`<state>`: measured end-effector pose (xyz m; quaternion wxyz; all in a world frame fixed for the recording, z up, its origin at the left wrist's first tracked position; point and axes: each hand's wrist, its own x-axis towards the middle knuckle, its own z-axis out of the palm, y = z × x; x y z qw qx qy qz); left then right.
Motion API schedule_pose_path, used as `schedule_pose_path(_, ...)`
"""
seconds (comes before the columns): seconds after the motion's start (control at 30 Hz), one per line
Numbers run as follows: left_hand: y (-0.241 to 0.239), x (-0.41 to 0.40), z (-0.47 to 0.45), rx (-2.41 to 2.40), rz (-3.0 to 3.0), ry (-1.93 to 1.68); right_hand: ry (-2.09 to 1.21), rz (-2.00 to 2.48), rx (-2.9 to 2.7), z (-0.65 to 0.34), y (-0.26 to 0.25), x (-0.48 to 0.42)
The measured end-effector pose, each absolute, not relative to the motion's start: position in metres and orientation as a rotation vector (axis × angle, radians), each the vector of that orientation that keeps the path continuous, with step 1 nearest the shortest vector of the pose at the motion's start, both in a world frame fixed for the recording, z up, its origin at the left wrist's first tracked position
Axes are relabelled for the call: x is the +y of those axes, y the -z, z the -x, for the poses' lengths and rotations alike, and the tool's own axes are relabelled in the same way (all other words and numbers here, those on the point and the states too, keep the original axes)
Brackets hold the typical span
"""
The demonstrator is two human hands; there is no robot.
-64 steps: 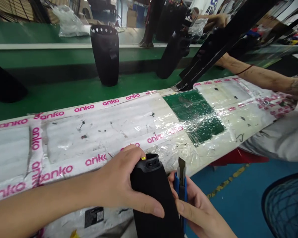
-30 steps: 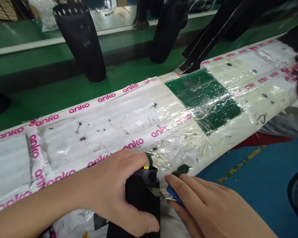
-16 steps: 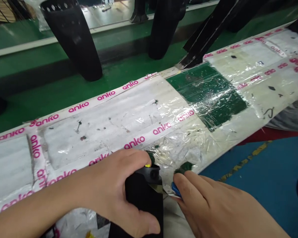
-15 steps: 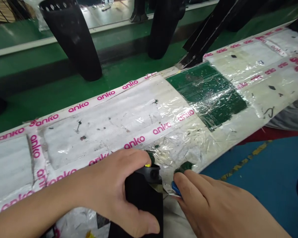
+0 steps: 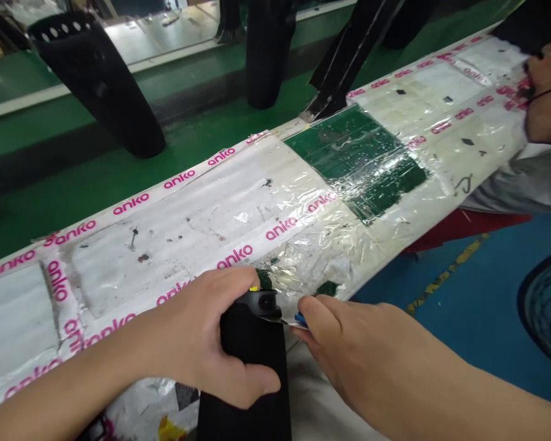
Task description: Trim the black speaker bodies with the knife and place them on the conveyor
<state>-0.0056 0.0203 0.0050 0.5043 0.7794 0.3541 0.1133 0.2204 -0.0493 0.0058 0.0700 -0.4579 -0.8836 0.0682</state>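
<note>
- Two seconds earlier the blue-handled knife (image 5: pixel 282 320) had stood blade-up beside the black cylinder (image 5: pixel 250 337). It now lay almost level, its blade laid against the cylinder's top rim.
- The left hand (image 5: pixel 197 340) was clenched around the upper part of the cylinder, fingers curled over the top and thumb pressed across the front.
- The right hand (image 5: pixel 349 349) was closed on the knife, hiding nearly all of it. Only a sliver of blue handle and the bare blade showed past the fingertips.
- The cylinder stood upright just below the bench's near edge, between the two hands, with its lower end cut off by the bottom of the picture.
- Directly beyond the grip ran the padded bench (image 5: pixel 188 214), wrapped in white foam and wrinkled clear film and edged with tape printed "anko" in pink.
- Farther along the bench, to the right of the knife hand, a green patch (image 5: pixel 353 159) showed under the film.
- Past the bench, well apart from the hands, two more black cylinders (image 5: pixel 96 92) stood on a green belt (image 5: pixel 73 184), one with a ring of holes around its top.
- At the far right end of the bench was a co-worker's hand (image 5: pixel 546 86), with a grey sleeve (image 5: pixel 523 184) below it.
- Right of the knife hand, over the blue floor (image 5: pixel 463 306), the curved wires of a fan guard (image 5: pixel 548 306) entered the picture.
</note>
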Motion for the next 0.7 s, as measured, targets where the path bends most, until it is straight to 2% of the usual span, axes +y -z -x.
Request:
schedule_pose_path(0.27, -0.0009, 0.0198, 0.0131, 0.842, -1.850, -0.238, -0.304, 1.230, -2.659, -0.2308, -0.0019, -0.0478)
schedule_pose_path(0.7, -0.0002, 0.0238, 0.0131, 0.789, -1.786, -0.257, -0.364, 1.257, -2.673, -0.2273, -0.0020, -0.0480)
